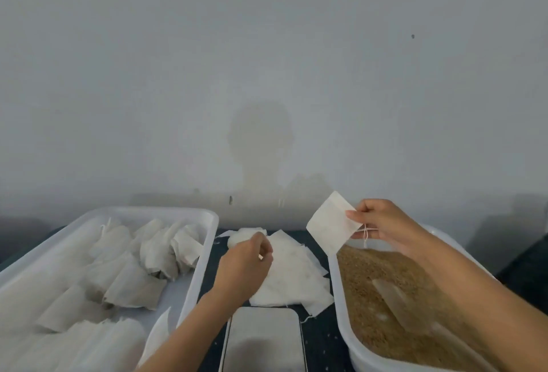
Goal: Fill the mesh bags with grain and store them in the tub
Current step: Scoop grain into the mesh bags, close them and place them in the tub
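Note:
My right hand [382, 225] pinches an empty white mesh bag [330, 223] by its edge, with the drawstring dangling below the fingers, above the far end of the white tub of brown grain [385, 288]. A clear scoop [397, 300] lies in the grain. My left hand [246, 265] hovers with curled fingers over a pile of flat empty bags [293, 276] on the dark table; whether it holds one I cannot tell. The white tub on the left [189, 282] holds several filled bags [130, 276].
A phone [264, 342] lies face up at the near edge between the two tubs. A plain grey wall stands right behind the table. A loose bag [157, 336] leans on the left tub's near rim.

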The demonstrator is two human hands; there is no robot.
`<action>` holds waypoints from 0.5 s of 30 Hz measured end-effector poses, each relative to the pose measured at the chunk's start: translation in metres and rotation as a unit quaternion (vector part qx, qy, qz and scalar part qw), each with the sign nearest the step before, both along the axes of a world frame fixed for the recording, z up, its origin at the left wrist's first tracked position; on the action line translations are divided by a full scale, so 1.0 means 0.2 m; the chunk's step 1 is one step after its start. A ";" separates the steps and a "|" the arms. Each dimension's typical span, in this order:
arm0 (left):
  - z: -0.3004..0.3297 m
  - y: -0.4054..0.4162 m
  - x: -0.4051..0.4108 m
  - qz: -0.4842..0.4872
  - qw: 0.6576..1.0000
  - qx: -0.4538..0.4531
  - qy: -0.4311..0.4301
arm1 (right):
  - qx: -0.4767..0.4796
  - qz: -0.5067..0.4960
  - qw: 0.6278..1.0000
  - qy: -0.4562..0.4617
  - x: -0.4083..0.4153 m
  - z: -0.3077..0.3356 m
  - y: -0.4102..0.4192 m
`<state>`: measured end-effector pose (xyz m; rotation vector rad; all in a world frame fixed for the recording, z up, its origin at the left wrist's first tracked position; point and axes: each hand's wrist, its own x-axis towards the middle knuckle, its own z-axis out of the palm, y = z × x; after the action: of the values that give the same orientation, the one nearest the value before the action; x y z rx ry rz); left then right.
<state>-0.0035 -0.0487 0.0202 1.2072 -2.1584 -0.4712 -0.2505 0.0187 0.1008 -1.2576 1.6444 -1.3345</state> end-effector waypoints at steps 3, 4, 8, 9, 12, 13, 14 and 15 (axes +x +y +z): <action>0.04 0.11 -0.16 -0.066 0.994 0.043 0.077 | -0.021 -0.006 0.999 -0.040 -0.12 -0.04 0.15; 0.04 0.15 -0.23 -0.098 0.988 0.063 0.100 | -0.022 -0.018 0.999 -0.024 -0.16 -0.08 0.19; 0.02 0.29 -0.49 -0.227 0.954 0.148 0.131 | -0.015 -0.082 0.992 0.092 -0.23 -0.26 0.31; 0.01 0.32 -0.55 -0.244 0.945 0.171 0.135 | -0.007 -0.086 0.989 0.121 -0.23 -0.31 0.33; -0.04 0.36 -0.70 -0.261 0.926 0.234 0.140 | -0.025 -0.067 0.985 0.157 -0.22 -0.41 0.38; -0.06 0.37 -0.73 -0.263 0.922 0.246 0.144 | -0.037 -0.062 0.982 0.174 -0.22 -0.44 0.39; -0.08 0.37 -0.76 -0.262 0.920 0.250 0.151 | -0.043 -0.058 0.979 0.191 -0.21 -0.46 0.39; -0.09 0.37 -0.78 -0.257 0.919 0.252 0.164 | -0.047 -0.047 0.979 0.193 -0.21 -0.48 0.39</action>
<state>-0.1595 0.0260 0.0027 0.7006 -2.0951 -1.4198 -0.2930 0.0970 0.0051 -1.5907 1.9417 -1.2949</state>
